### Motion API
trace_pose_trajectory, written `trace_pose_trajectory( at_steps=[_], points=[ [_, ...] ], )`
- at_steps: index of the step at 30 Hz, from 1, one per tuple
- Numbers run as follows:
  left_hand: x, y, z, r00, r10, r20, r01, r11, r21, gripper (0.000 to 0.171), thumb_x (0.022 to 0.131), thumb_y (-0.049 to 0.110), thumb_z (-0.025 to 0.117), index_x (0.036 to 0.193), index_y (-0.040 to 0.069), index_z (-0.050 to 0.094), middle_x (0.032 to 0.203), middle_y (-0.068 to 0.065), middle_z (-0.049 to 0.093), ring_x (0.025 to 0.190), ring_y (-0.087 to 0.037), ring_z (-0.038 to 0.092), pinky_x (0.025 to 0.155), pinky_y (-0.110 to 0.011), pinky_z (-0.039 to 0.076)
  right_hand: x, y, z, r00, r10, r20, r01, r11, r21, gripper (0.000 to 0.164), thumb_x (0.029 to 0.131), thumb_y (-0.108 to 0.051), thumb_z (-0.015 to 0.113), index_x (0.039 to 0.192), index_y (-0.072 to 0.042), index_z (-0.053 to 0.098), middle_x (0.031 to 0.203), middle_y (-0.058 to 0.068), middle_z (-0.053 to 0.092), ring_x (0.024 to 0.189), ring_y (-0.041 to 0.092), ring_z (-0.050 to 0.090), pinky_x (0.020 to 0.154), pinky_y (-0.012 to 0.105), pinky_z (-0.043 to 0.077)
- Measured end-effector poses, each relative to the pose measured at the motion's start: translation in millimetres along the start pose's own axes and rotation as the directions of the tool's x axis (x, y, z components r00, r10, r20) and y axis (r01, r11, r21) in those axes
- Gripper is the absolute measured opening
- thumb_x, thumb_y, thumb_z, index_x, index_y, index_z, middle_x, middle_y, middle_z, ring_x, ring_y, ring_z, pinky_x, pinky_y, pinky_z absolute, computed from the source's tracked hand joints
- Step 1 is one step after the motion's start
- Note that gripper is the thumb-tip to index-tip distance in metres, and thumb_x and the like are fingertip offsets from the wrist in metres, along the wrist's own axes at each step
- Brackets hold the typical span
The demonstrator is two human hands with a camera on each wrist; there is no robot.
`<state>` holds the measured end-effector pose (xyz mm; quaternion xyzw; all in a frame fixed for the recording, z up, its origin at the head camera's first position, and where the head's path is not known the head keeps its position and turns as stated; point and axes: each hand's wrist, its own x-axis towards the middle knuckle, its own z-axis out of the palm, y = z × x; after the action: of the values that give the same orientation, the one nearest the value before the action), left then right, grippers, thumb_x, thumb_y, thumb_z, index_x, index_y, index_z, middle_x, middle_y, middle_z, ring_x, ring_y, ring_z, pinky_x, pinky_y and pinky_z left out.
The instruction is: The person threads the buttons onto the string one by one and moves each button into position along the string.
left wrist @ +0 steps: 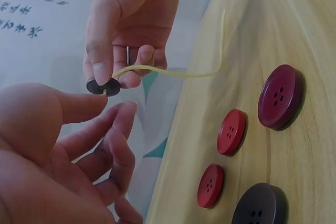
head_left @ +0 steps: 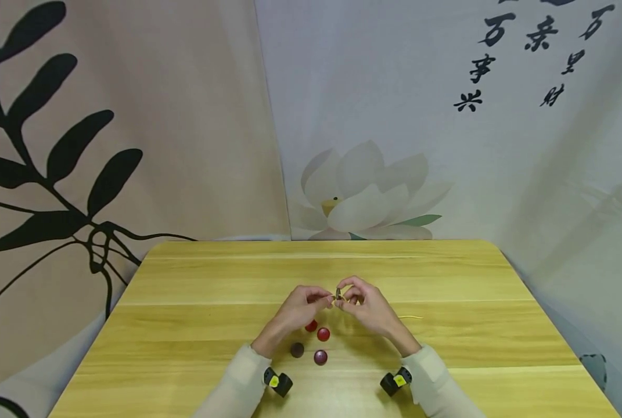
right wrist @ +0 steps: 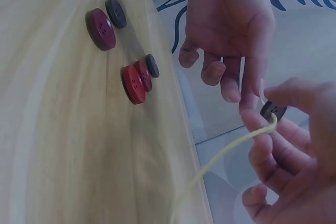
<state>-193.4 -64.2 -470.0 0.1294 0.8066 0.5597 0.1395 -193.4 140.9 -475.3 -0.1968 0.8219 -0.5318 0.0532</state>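
Note:
A small dark button (head_left: pixel 338 294) is held between the thumb and fingers of my right hand (head_left: pixel 365 305), raised over the table. A yellow cord (right wrist: pixel 231 145) passes through a hole in this button, and its long part trails off below my right hand. My left hand (head_left: pixel 302 307) meets it from the other side, with thumb and forefinger pinching the short cord end that pokes out of the button. In the left wrist view, the button's dark face (left wrist: pixel 111 87) is partly covered by the right thumb.
On the wooden table (head_left: pixel 211 331) lie two red buttons (left wrist: pixel 231 132), a maroon button (head_left: pixel 320 357) and a dark brown button (head_left: pixel 297 349). Another small dark button (right wrist: pixel 152 65) shows in the right wrist view. Printed curtains (head_left: pixel 196 116) hang behind the table.

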Motion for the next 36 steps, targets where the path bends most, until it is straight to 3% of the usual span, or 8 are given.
trace_pose_trajectory(
  at_steps=[12, 19, 27, 36],
  points=[
    [-0.9, 0.2, 0.9, 1.000, 0.023, 0.004, -0.023, 1.000, -0.020, 0.015, 0.099, 0.016, 0.060, 0.102, 0.007, 0.072, 0.092, -0.005, 0.072, 0.097, -0.036, 0.064, 0.077, -0.032, 0.048, -1.1, -1.6, 0.4, 1.000, 0.010, 0.022, -0.010, 1.000, -0.006, 0.025, 0.091, -0.008, 0.067, 0.115, -0.010, 0.059, 0.089, 0.015, 0.070, 0.072, 0.022, 0.055, 0.064, 0.024, 0.042],
    [-1.7, 1.5, 0.4, 0.999, 0.047, -0.018, -0.047, 0.999, -0.008, 0.019, 0.101, 0.016, 0.057, 0.097, 0.008, 0.073, 0.090, -0.007, 0.071, 0.093, -0.038, 0.062, 0.075, -0.031, 0.045, 0.1, -0.5, 1.4, 0.999, 0.003, 0.036, -0.003, 1.000, 0.007, 0.029, 0.091, -0.008, 0.068, 0.118, -0.002, 0.058, 0.091, 0.018, 0.071, 0.070, 0.014, 0.054, 0.063, 0.022, 0.042],
    [-3.2, 1.0, -0.6, 0.999, 0.036, -0.038, -0.036, 0.999, 0.001, 0.020, 0.101, 0.015, 0.055, 0.098, 0.008, 0.073, 0.096, -0.019, 0.070, 0.092, -0.038, 0.060, 0.072, -0.031, 0.043, 0.2, 0.5, 2.7, 0.999, 0.011, 0.049, -0.012, 1.000, 0.022, 0.025, 0.092, -0.008, 0.067, 0.115, -0.008, 0.059, 0.091, 0.016, 0.070, 0.073, 0.017, 0.055, 0.065, 0.024, 0.043],
    [-1.7, -0.8, -1.5, 0.997, 0.002, -0.072, -0.002, 1.000, 0.003, 0.018, 0.100, 0.015, 0.057, 0.099, 0.009, 0.074, 0.089, -0.004, 0.070, 0.094, -0.034, 0.063, 0.076, -0.033, 0.046, 1.5, 2.6, 4.3, 0.999, 0.015, 0.045, -0.016, 1.000, 0.023, 0.025, 0.092, -0.014, 0.069, 0.115, -0.007, 0.060, 0.090, 0.010, 0.069, 0.073, 0.021, 0.056, 0.063, 0.024, 0.043]
  ],
)
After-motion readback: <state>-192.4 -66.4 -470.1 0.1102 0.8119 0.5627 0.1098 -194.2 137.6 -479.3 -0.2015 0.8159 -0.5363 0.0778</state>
